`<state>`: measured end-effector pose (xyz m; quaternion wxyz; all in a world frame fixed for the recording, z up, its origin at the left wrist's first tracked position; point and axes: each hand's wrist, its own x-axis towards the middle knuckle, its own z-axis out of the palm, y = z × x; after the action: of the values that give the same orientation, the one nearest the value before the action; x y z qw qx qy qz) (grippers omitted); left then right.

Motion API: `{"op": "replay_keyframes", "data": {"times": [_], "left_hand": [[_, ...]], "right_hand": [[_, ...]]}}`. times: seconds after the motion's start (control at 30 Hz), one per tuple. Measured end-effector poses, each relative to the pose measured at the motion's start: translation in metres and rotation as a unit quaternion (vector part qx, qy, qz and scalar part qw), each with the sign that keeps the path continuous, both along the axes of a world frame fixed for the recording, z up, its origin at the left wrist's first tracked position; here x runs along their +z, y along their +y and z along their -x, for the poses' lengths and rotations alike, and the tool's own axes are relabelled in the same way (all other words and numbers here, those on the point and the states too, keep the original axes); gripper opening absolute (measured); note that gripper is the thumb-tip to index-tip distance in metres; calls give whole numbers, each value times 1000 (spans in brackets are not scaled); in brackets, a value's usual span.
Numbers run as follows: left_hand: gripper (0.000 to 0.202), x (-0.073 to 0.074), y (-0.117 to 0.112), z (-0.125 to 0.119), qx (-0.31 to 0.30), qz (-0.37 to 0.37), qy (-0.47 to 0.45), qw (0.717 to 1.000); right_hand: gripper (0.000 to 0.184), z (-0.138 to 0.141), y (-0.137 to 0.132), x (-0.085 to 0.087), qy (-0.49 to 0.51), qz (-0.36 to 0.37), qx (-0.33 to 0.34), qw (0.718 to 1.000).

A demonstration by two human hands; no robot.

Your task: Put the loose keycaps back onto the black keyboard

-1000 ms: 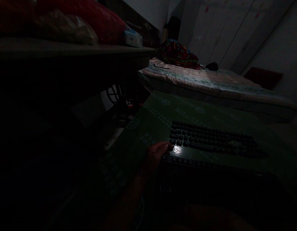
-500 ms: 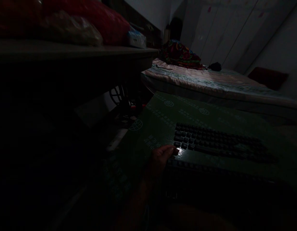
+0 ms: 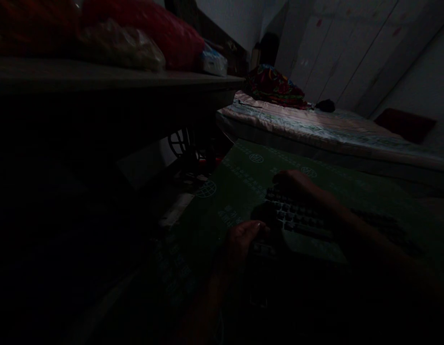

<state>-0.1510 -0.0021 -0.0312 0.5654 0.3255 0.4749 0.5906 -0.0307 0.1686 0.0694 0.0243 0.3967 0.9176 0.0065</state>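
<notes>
The room is very dark. A black keyboard [image 3: 308, 223] lies on a green sheet [image 3: 243, 182] printed with white globe marks. My left hand [image 3: 243, 237] curls around the keyboard's near left corner, fingers closed on its edge. My right hand [image 3: 296, 184] reaches in from the right and rests on the far left corner of the keyboard, its fingers bent over the top row of keys. My right forearm crosses over the right half of the keys and hides them.
A dark table [image 3: 117, 79] on the left carries a red bag [image 3: 157, 28] and plastic bags. Under it stands a dark wheel-like frame [image 3: 181, 143]. Behind is a bed [image 3: 333, 132] with a colourful cloth bundle [image 3: 275, 86] and a red pillow [image 3: 405, 123].
My right hand has come into view from the right and landed on the keyboard's far left corner. My left hand keeps its hold on the near corner. The view has shifted slightly.
</notes>
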Motion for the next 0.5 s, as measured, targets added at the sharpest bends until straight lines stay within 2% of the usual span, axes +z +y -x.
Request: {"op": "replay_keyframes", "data": {"times": [0.07,0.17,0.5], "left_hand": [[30,-1,0,-1,1,-2,-12,1000],[28,-1,0,-2,2,-1,-21,1000],[30,0,1,1,-11,2,18,1000]], "right_hand": [[26,-3,20,-16,-22,4,-2,1000],[31,-2,33,-31,-38,9,5,999],[29,12,40,-42,-53,33,-1,998]]}}
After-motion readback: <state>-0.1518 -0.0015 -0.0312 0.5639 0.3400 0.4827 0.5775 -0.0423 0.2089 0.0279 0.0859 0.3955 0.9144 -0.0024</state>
